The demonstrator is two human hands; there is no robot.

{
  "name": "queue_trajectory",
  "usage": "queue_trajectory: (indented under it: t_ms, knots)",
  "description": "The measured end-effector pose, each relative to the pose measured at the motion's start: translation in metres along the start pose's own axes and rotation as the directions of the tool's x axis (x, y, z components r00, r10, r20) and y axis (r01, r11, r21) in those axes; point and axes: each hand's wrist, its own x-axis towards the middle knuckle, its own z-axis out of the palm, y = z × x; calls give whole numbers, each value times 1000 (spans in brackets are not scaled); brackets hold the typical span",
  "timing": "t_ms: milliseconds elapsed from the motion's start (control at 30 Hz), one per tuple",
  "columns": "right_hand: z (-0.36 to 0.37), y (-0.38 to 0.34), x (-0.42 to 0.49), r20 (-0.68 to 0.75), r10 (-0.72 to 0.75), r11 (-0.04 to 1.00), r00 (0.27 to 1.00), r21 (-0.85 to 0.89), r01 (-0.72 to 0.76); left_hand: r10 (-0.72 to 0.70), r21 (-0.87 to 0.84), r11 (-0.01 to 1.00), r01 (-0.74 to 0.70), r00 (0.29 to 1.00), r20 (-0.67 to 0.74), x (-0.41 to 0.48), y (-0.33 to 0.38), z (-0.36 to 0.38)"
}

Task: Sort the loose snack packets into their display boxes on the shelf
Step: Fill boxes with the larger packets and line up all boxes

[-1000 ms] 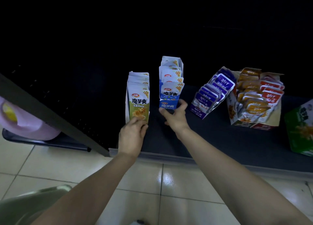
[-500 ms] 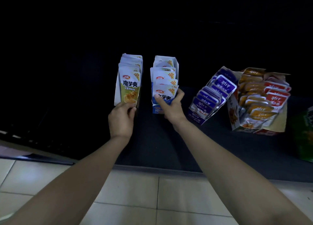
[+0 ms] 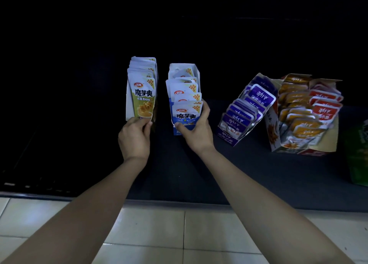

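Note:
On a dark shelf (image 3: 258, 174) stand two narrow display boxes. The green packet box (image 3: 141, 92) on the left is full of white and green packets; my left hand (image 3: 135, 136) grips its front bottom edge. Beside it the blue packet box (image 3: 184, 96) holds white and blue packets, and my right hand (image 3: 196, 130) grips its front, thumb at the bottom left and fingers up its right side. Further right, a purple packet box (image 3: 245, 112) leans back, and a wider box (image 3: 306, 114) holds orange and red packets.
A green bag (image 3: 358, 154) sits at the shelf's far right edge. The shelf's back and left side are dark and hard to read. Pale floor tiles (image 3: 179, 234) lie below the shelf's front lip.
Both hands have pushed the two boxes back and leftward on the shelf. The view has shifted up, so the pink object and the metal bowl at the left are out of sight.

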Motion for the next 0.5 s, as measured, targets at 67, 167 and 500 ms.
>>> queue_trajectory:
  t_ms: [67, 167, 500]
  knots:
    - [0, -1, -3, 23, 3, 1000, 1000, -9, -2, 1, 3, 1000, -1, 1000, 3, -1, -2, -3]
    - [0, -3, -8, 38, 6, 1000, 999, -28, -5, -22, -6, 1000, 22, 1000, 12, -1, 0, -5]
    - [-8, -5, -53, 72, -13, 993, 997, -120, 21, 73, -430, 901, 60, 955, 286, -47, 33, -8]
